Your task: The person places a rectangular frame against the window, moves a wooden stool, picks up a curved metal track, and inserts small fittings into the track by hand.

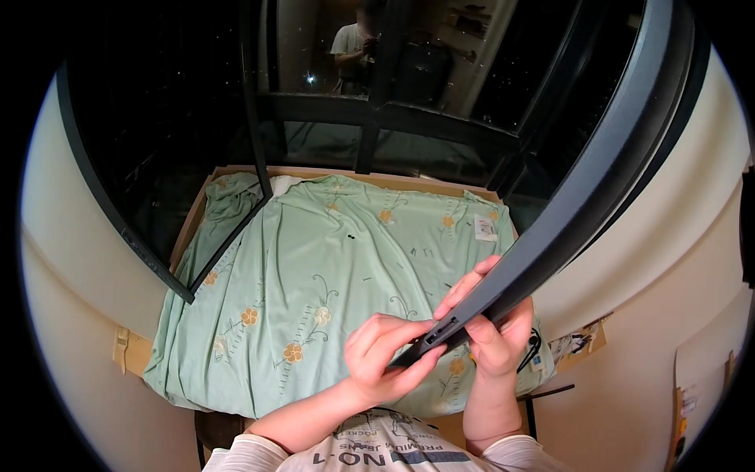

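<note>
A long dark grey window sash (pixel 566 197), seen along its edge, slants from the upper right down to my hands. Near its lower end is a narrow slot with dark fittings (pixel 442 330). My left hand (pixel 385 354) is closed around the bottom corner, fingertips and thumb on either side of the slot. Higher up, my right hand (pixel 499 334) wraps the same sash, its fingers over the far side and thumb on the near side. Whether either hand also pinches a small part cannot be seen.
A green flowered cloth (pixel 275 259) covers the surface below, with small dark pieces (pixel 422 252) and a white packet (pixel 485 228) on it. Another dark sash (pixel 126 244) stands swung inward at left. Dark window frames (pixel 314 108) cross the back. A black cable (pixel 533 346) lies at right.
</note>
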`<state>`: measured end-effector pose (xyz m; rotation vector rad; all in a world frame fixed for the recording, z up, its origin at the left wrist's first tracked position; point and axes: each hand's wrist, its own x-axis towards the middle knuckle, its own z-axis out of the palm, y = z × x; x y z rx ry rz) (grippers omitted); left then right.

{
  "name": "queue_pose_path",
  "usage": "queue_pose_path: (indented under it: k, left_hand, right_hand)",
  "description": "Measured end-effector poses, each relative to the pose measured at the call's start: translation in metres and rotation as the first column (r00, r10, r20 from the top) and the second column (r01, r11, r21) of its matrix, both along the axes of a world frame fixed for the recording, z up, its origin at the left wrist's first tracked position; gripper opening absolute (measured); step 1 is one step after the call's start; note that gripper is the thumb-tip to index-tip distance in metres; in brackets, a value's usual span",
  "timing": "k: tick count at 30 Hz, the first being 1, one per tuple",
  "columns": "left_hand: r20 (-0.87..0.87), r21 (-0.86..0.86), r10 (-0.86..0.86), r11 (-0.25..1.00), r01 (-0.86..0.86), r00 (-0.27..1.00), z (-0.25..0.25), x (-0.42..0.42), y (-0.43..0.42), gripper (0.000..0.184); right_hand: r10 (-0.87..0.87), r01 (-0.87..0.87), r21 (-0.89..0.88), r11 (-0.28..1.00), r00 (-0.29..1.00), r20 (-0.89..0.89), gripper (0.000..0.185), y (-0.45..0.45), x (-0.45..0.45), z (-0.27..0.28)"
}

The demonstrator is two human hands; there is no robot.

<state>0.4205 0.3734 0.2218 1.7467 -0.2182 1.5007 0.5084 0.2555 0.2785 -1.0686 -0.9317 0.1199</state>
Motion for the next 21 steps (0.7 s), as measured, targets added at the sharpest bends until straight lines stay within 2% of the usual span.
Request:
queue_pose_path:
  k: [2, 5, 7, 8, 9, 10, 12, 13, 14, 16, 21]
  left_hand:
    - [0.024, -0.035, 0.001, 0.999, 0.0, 1.0, 0.0, -0.002, -0.002, 0.046]
    - [0.055, -0.044, 0.055, 0.998, -0.053, 0.997, 0.003, -0.004, -0.001, 0.041]
    - [0.081, -0.019, 0.068, 0.998, -0.067, 0.994, -0.001, -0.002, -0.001, 0.041]
    - [0.108, 0.006, 0.079, 0.997, -0.081, 0.991, -0.004, -0.002, 0.0, 0.041]
    - [0.064, 0.1, 0.057, 0.993, -0.063, 0.996, -0.007, -0.005, 0.003, 0.043]
    - [0.064, 0.1, 0.055, 0.993, -0.061, 0.996, -0.007, -0.007, 0.006, 0.043]
    - [0.025, 0.24, 0.136, 0.961, -0.138, 0.99, -0.007, -0.01, 0.01, 0.036]
    - [0.042, 0.231, 0.172, 0.957, -0.177, 0.984, -0.007, -0.008, 0.009, 0.03]
    - [0.043, 0.234, 0.171, 0.956, -0.176, 0.984, -0.006, -0.008, 0.011, 0.03]
    - [0.085, 0.364, 0.27, 0.887, -0.282, 0.959, -0.001, -0.01, 0.014, 0.033]
    - [0.084, 0.381, 0.342, 0.857, -0.347, 0.936, 0.009, -0.013, 0.012, 0.033]
  right_hand:
    - [-0.038, 0.038, -0.001, 0.999, 0.999, 0.035, 0.055, 0.0, 0.0, -0.002]
    - [-0.069, 0.069, -0.008, 0.998, 0.997, 0.031, 0.048, 0.001, -0.004, 0.001]
    - [-0.024, 0.024, 0.007, 1.0, 0.998, -0.058, 0.026, 0.001, -0.009, 0.004]
    - [-0.025, 0.025, 0.008, 1.0, 0.998, -0.059, 0.026, 0.002, -0.012, 0.008]
    - [-0.065, 0.066, 0.016, 0.998, 0.997, -0.046, 0.026, 0.003, -0.016, 0.012]
    - [-0.107, 0.107, 0.024, 0.994, 0.994, -0.034, 0.026, 0.005, -0.02, 0.015]
    - [-0.173, 0.174, 0.043, 0.984, 0.984, -0.04, 0.026, 0.009, -0.027, 0.016]
    - [-0.235, 0.238, 0.062, 0.969, 0.971, -0.047, 0.026, 0.01, -0.029, 0.017]
    - [-0.235, 0.238, 0.064, 0.969, 0.971, -0.047, 0.026, 0.01, -0.029, 0.017]
    - [-0.263, 0.262, 0.049, 0.964, 0.965, 0.009, 0.026, 0.009, -0.032, 0.016]
    - [-0.299, 0.298, 0.038, 0.954, 0.954, 0.005, 0.025, 0.011, -0.039, 0.017]
